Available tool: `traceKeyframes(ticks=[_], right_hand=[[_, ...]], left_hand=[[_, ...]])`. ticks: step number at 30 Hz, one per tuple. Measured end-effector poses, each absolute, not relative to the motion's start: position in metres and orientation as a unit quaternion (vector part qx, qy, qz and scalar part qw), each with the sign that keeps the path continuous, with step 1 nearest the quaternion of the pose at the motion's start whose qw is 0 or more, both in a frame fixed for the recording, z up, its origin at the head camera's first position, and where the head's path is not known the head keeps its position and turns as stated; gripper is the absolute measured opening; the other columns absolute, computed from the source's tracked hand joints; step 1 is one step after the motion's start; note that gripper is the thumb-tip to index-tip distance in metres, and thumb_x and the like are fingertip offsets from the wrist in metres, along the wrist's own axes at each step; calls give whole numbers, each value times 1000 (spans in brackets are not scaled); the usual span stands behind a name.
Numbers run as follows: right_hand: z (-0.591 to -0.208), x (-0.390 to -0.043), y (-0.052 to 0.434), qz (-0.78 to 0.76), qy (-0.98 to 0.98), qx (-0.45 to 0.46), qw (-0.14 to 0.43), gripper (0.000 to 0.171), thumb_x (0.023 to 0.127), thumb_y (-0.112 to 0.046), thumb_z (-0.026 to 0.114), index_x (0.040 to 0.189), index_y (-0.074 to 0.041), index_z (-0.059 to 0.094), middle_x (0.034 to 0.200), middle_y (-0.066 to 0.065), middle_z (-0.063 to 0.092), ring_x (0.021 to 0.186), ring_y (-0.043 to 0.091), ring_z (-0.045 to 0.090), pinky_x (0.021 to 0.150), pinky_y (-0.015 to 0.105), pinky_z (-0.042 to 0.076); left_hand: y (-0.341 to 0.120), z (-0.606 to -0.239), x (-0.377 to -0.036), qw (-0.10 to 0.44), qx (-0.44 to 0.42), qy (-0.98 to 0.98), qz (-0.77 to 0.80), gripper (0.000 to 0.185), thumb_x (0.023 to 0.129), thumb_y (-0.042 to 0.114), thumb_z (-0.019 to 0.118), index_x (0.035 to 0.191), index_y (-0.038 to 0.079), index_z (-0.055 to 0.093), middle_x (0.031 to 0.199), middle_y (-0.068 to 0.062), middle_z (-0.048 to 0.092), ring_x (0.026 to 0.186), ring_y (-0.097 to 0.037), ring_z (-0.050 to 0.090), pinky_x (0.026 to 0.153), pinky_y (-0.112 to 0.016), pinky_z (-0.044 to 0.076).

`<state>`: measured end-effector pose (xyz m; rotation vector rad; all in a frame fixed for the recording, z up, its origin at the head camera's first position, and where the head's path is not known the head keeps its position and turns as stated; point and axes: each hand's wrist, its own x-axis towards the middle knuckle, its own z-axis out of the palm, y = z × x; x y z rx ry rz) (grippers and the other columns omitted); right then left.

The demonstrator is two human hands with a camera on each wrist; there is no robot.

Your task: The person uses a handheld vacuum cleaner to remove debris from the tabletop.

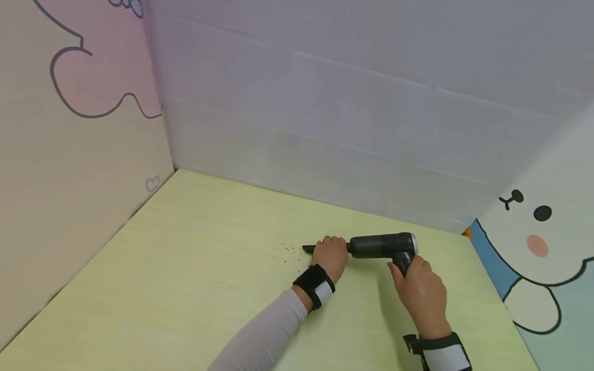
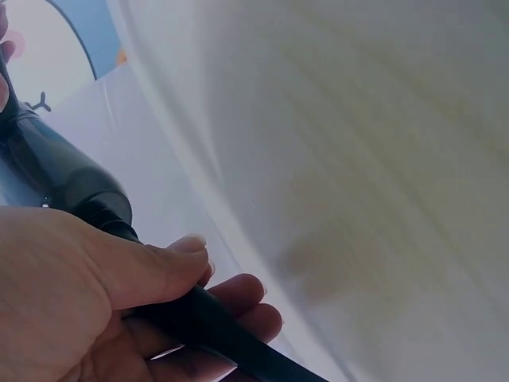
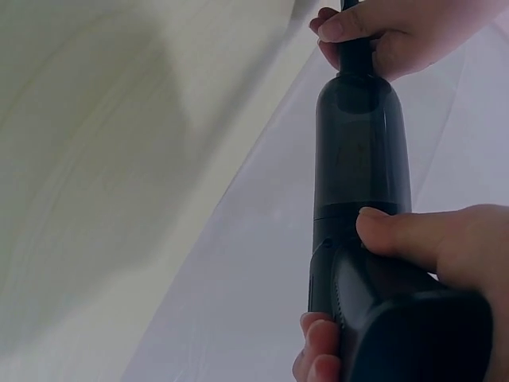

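A black handheld vacuum cleaner (image 1: 380, 246) is held sideways over the yellow table, its nozzle (image 1: 308, 249) pointing left. My right hand (image 1: 421, 291) grips its handle, thumb along the body in the right wrist view. With thumb and fingers, my left hand (image 1: 331, 256) holds the narrow black nozzle near the front of the body; the left wrist view shows the nozzle (image 2: 262, 360) running out past the fingertips. Small orange-brown crumbs (image 1: 286, 249) lie scattered on the table just left of the nozzle tip.
The pale yellow tabletop (image 1: 185, 268) meets a plain greyish wall (image 1: 325, 113) at the back. A panel with a pink cartoon drawing (image 1: 106, 77) stands along the left edge, and one with a cartoon face (image 1: 543, 242) along the right.
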<state>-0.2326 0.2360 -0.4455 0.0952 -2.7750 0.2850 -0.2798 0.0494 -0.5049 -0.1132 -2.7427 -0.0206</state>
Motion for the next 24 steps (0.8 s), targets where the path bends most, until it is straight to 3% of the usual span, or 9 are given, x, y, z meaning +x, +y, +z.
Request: traceKeyframes(ticks=[12,20,24], right_hand=[[-445,-231,236,96,-977,58,181,50,91,-34,76,93,12,56,70,17,53,48,26,49,41,37,39],[-441,-227,237,92,-988,40,114,57,94,-40,71,100,13,53,73,16,51,54,25,49,44,36,37],[-441,-222,238,91,-988,47,112,58,94,-40,71,101,14,53,73,16,52,54,25,49,44,36,37]], left_hand=[[47,-501,-269,175,-31,-984,-33,15,98,28,67,94,15,73,85,1,71,82,-15,65,72,-30,56],[46,-501,-259,175,-21,-984,-25,17,96,29,69,87,15,72,79,1,70,76,-14,65,66,-29,55],[47,-503,-253,177,-18,-984,-20,18,95,30,70,84,15,70,77,1,68,74,-14,64,63,-29,54]])
